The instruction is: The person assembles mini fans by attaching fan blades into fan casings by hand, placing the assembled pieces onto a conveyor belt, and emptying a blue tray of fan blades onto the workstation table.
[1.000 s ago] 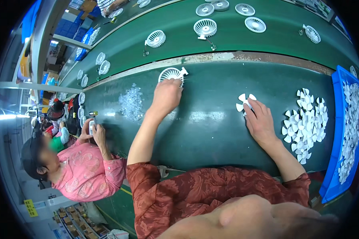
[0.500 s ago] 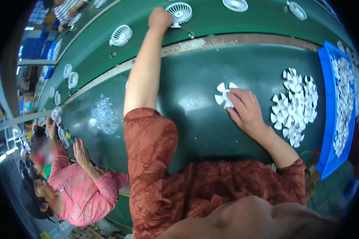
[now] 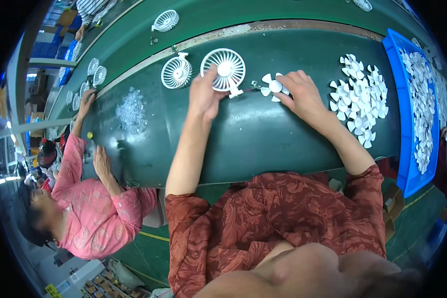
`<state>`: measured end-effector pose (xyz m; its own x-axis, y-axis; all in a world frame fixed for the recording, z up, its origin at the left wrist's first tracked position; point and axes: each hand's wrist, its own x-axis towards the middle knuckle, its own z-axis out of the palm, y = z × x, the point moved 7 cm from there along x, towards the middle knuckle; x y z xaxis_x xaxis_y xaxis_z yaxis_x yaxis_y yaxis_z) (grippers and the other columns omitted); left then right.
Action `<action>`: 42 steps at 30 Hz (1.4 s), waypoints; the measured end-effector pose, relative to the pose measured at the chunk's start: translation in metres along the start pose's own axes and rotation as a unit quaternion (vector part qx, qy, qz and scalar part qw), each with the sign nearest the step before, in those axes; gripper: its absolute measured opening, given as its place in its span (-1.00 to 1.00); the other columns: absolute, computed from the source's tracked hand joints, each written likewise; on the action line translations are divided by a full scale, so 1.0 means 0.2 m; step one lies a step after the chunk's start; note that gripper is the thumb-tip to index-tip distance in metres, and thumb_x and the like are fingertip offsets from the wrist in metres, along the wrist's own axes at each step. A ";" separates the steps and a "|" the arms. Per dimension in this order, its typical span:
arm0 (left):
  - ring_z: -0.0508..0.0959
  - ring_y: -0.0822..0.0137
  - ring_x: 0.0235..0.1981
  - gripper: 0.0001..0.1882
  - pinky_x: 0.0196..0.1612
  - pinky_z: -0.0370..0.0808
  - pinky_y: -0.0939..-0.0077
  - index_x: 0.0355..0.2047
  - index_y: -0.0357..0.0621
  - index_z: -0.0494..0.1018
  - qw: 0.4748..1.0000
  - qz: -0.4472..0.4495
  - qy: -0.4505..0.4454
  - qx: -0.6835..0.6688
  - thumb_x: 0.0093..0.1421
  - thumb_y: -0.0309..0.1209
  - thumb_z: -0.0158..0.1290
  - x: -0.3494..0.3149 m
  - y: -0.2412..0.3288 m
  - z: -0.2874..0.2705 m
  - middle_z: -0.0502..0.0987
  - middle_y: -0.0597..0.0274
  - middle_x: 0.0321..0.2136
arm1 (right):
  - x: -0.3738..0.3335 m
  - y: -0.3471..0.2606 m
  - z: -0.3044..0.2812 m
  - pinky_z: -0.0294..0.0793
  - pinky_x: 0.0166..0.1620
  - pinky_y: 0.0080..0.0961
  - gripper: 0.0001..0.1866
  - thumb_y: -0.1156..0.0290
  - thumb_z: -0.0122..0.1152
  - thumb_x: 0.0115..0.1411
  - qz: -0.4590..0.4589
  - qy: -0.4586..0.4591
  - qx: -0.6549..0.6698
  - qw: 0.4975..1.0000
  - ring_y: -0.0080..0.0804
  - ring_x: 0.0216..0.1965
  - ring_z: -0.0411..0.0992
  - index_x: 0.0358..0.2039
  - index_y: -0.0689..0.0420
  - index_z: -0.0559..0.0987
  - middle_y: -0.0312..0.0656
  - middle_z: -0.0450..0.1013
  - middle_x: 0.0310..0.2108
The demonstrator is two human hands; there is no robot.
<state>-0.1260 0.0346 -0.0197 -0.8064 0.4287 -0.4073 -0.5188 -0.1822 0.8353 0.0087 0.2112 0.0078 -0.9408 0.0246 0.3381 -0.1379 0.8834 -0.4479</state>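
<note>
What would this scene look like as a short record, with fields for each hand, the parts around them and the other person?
Left hand: grips white fan housing by its left side
Right hand: fingers on white fan blade
Left of left hand: second fan housing, on green work surface
Farther left: pile of clear small parts
Right of right hand: heap of white blades, then blue bin holding more
Other person: at left, pink top

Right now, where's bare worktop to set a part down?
Widest: worktop between left forearm and right forearm, bar a few white specks. Narrower: between clear pieces and left forearm. Crowded: upper middle, left hand, two fan housings, right hand on a fan blade; right, white blade pile beside blue bin.
</note>
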 end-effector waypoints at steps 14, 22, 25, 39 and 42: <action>0.60 0.31 -0.28 -0.55 -0.23 0.59 0.37 -0.12 -0.27 0.36 0.989 0.024 -0.134 -0.065 0.29 -0.07 -0.09 -0.19 -0.14 0.09 0.54 0.11 -0.25 | 0.07 -0.33 -0.21 0.43 -0.35 -0.34 -0.69 0.37 0.31 -0.07 -0.055 0.087 -0.061 0.993 -0.24 -0.36 0.39 -0.27 0.13 0.52 -0.21 0.42 -0.45; 0.48 0.56 -0.35 -0.71 -0.34 0.47 0.62 -0.13 -0.26 0.39 0.988 0.094 -0.125 -0.013 0.24 -0.32 0.04 -0.22 -0.15 0.14 0.51 0.27 -0.33 | 0.16 -0.48 -0.03 0.44 -0.38 -0.37 -0.75 0.39 0.28 -0.09 -0.106 0.067 -0.096 0.987 -0.26 -0.36 0.35 -0.37 0.12 0.47 -0.23 0.38 -0.44; 0.47 0.55 -0.37 -0.72 -0.33 0.44 0.62 -0.15 -0.30 0.39 0.978 0.185 -0.093 0.039 0.22 -0.36 0.05 -0.21 -0.12 0.11 0.51 0.25 -0.35 | 0.15 -0.49 -0.07 0.45 -0.35 -0.39 -0.68 0.40 0.30 -0.10 -0.121 0.101 -0.091 0.983 -0.26 -0.32 0.36 -0.28 0.13 0.49 -0.22 0.40 -0.38; 0.54 0.34 -0.34 -0.70 -0.26 0.46 0.44 -0.19 -0.39 0.38 0.902 0.261 -0.082 0.333 0.17 -0.38 0.06 -0.24 -0.12 0.16 0.56 0.04 -0.38 | 0.15 -0.05 0.14 0.35 -0.38 -0.37 -0.54 0.12 0.39 -0.10 0.096 -0.161 0.224 0.956 -0.27 -0.48 0.40 -0.42 0.28 0.50 -0.03 0.43 -0.54; 0.53 0.34 -0.27 -0.63 -0.20 0.46 0.48 -0.05 -0.37 0.30 0.918 0.220 -0.093 0.317 0.21 -0.39 0.03 -0.24 -0.18 0.17 0.54 0.04 -0.27 | 0.14 0.04 0.13 0.34 -0.40 -0.41 -0.55 0.13 0.41 -0.11 0.125 -0.211 0.263 0.933 -0.48 -0.50 0.34 -0.49 0.30 0.51 -0.14 0.41 -0.60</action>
<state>-0.0592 0.0507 -0.0167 -0.8048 0.5921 0.0413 0.1618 0.1520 0.9751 -0.0259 0.2071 -0.0081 -0.9867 -0.0855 -0.1386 0.0745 0.5203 -0.8507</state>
